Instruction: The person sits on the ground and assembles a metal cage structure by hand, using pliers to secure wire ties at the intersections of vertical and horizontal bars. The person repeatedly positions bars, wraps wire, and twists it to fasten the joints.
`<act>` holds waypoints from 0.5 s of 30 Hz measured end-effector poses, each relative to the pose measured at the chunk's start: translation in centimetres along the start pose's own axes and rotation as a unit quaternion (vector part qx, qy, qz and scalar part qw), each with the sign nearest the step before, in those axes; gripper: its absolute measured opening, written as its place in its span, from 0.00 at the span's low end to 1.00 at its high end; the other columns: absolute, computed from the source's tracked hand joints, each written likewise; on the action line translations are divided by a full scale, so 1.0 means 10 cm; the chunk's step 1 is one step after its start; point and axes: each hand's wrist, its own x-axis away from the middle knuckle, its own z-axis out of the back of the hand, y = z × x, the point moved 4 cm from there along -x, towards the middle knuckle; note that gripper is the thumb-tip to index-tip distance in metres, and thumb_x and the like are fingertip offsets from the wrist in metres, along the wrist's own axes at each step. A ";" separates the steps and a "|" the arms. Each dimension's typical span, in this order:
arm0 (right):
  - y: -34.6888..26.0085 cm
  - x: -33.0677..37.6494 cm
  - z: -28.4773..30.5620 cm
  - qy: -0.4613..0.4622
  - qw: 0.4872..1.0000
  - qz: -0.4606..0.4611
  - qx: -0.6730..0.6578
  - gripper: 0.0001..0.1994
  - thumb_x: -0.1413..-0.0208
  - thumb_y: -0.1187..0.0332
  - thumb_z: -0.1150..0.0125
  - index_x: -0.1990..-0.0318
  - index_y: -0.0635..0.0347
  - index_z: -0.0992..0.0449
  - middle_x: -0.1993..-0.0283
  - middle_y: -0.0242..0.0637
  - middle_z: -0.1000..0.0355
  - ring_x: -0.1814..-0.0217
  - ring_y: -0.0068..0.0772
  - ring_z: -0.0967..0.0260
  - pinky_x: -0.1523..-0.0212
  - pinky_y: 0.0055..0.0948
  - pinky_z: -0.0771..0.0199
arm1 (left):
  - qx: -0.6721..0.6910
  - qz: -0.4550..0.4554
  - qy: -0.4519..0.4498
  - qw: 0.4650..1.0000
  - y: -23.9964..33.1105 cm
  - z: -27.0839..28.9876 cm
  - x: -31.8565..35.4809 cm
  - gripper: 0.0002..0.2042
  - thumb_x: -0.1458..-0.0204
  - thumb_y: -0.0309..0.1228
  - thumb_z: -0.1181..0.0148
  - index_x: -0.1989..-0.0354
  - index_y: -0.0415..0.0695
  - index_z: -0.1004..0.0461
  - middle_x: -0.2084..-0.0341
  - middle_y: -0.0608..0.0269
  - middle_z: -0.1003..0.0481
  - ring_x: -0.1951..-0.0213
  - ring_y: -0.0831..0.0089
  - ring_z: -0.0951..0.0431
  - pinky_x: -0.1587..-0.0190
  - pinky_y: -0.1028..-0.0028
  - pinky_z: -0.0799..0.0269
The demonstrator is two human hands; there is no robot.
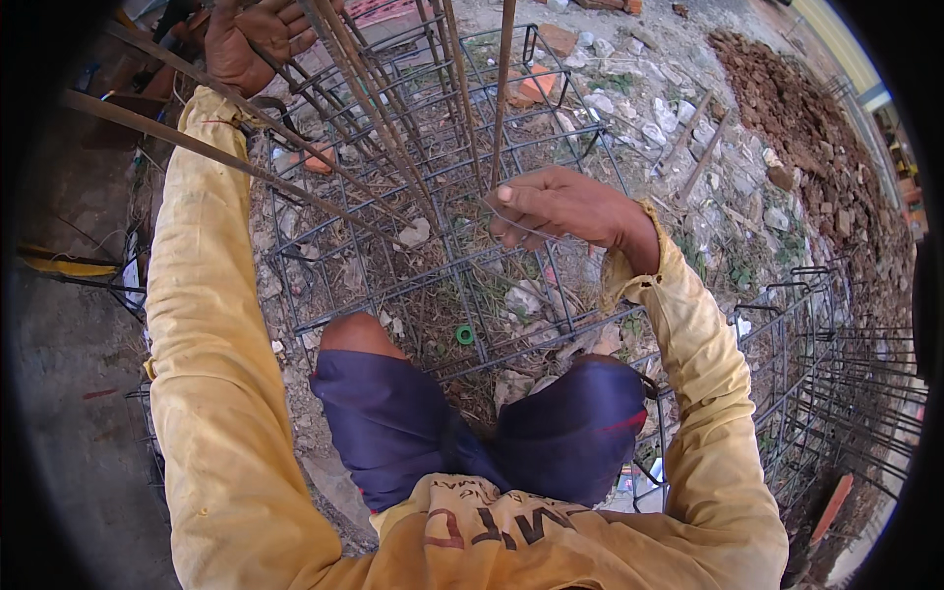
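Note:
My left hand (254, 47) is raised at the far left, palm showing and fingers apart, beside the upper ends of several steel rods. One slanting rebar rod (197, 74) passes close by its wrist. Over the middle of a rebar cage (452, 264), my right hand (575, 211) has its fingers pressed together. A thin wire (536, 232) shows at those fingers, bowed in a loose curve. Just left of that hand, upright rebar rods (501, 98) rise from the cage. My knees are on either side of its near edge.
Rubble and broken bricks (536, 84) lie under and beyond the cage. A green ring (465, 334) lies between my knees. More rebar cages (836, 364) stand at the right, near a heap of red soil (806, 138). Two loose bars (704, 157) lie at the far right.

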 end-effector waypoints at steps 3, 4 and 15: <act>0.60 0.45 0.42 0.072 0.987 -0.106 0.096 0.22 0.32 0.52 0.49 0.53 0.65 0.22 0.65 0.40 0.21 0.65 0.32 0.23 0.65 0.29 0.24 | -0.013 -0.003 -0.012 1.000 -0.06 0.05 -0.07 0.45 0.52 0.73 0.49 0.50 0.36 0.25 0.58 0.45 0.20 0.53 0.49 0.21 0.46 0.51 0.27; 0.80 0.55 0.58 0.102 0.971 -0.136 0.166 0.21 0.33 0.54 0.48 0.56 0.65 0.21 0.67 0.41 0.21 0.66 0.32 0.22 0.66 0.30 0.24 | -0.021 -0.003 -0.018 1.000 -0.06 0.03 -0.09 0.45 0.53 0.73 0.49 0.49 0.36 0.26 0.58 0.45 0.21 0.53 0.49 0.21 0.46 0.51 0.27; 2.97 0.41 0.98 0.334 0.850 -0.206 0.352 0.24 0.45 0.58 0.39 0.46 0.67 0.25 0.53 0.62 0.25 0.49 0.64 0.27 0.47 0.50 0.29 | -0.001 0.010 -0.153 0.988 -0.23 0.13 -0.26 0.46 0.47 0.69 0.52 0.38 0.33 0.35 0.44 0.38 0.29 0.44 0.53 0.24 0.48 0.66 0.24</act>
